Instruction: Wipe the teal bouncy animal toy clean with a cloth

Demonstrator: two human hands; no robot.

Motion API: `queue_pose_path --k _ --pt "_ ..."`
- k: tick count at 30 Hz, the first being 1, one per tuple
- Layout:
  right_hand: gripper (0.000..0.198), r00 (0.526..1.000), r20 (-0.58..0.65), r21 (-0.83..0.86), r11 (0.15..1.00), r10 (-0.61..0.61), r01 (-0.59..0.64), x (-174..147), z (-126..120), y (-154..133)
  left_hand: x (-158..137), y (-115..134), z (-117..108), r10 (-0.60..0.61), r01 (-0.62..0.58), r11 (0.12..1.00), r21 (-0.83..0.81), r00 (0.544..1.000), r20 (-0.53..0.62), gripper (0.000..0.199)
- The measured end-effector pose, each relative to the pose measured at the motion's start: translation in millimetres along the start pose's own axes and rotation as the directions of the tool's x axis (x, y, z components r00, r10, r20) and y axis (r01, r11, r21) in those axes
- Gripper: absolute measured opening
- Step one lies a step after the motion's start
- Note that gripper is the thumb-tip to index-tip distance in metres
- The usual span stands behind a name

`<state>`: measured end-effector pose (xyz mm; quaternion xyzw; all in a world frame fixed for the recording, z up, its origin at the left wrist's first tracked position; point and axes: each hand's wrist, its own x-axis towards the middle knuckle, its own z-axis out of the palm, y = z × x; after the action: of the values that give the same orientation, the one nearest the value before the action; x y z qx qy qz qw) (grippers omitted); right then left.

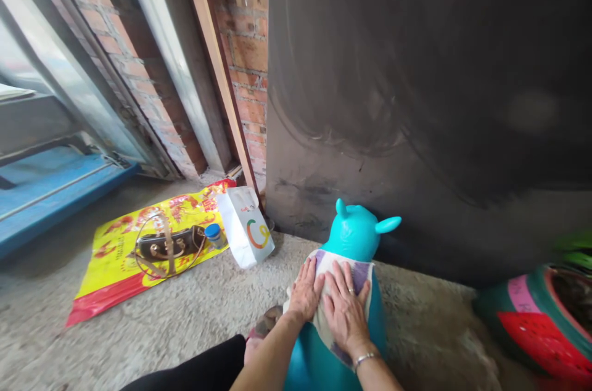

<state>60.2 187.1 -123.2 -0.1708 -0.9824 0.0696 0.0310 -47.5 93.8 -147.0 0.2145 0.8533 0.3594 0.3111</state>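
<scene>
A turquoise inflatable animal toy (356,232) with two small ears stands on the concrete floor, facing a dark metal panel. A white and purple cloth (358,272) lies over its back. My left hand (306,291) and my right hand (345,309) rest flat on the cloth side by side, fingers spread, pressing it against the toy. A ring shows on my right hand and a bracelet on that wrist. My dark-clothed leg (198,372) is at the bottom edge.
A yellow and red plastic sheet (111,261) lies on the floor to the left, bearing a brown handbag (171,243) and a small blue-lidded jar (213,234). A white paper bag (245,227) leans by a brick wall. A watermelon-patterned object (541,317) sits at right.
</scene>
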Motion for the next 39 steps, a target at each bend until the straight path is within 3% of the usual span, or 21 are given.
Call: queue_pose_path --k 5,9,12,18,24,30,35,39 --pt "0.049 0.990 -0.101 -0.069 0.994 -0.095 0.088 -44 12 -12 -58 -11 5 -0.052 0.052 0.999 0.010 0.997 -0.050 0.069" --pt "0.052 0.930 -0.289 -0.220 0.961 -0.229 0.168 -95 39 -26 -105 -30 17 -0.043 0.046 0.999 0.017 0.991 -0.125 0.067" --pt "0.053 0.900 -0.360 -0.262 0.952 -0.247 0.157 -113 51 -28 -119 -38 24 -0.033 0.037 0.999 0.024 0.988 -0.153 0.067" --pt "0.055 0.873 -0.331 -0.268 0.923 -0.359 0.277 -91 40 -13 -100 -32 16 -0.076 0.081 0.996 0.035 0.990 -0.118 0.066" --pt "0.053 0.958 -0.177 -0.146 0.969 -0.225 0.200 -48 23 3 -48 -19 11 -0.057 0.057 0.998 0.004 0.996 -0.066 0.068" --pt "0.049 0.983 -0.077 -0.096 0.983 -0.165 0.158 -12 13 13 -13 -14 7 -0.037 0.037 0.999 -0.010 0.998 -0.045 0.070" --pt "0.048 0.987 -0.037 -0.045 0.987 -0.158 0.156 -10 -1 9 -28 -10 7 -0.084 0.084 0.996 0.002 0.995 -0.047 0.069" --pt "0.048 0.976 -0.066 -0.041 0.978 -0.207 0.204 -38 2 2 -70 -13 12 -0.129 0.131 0.991 0.014 0.988 -0.085 0.067"
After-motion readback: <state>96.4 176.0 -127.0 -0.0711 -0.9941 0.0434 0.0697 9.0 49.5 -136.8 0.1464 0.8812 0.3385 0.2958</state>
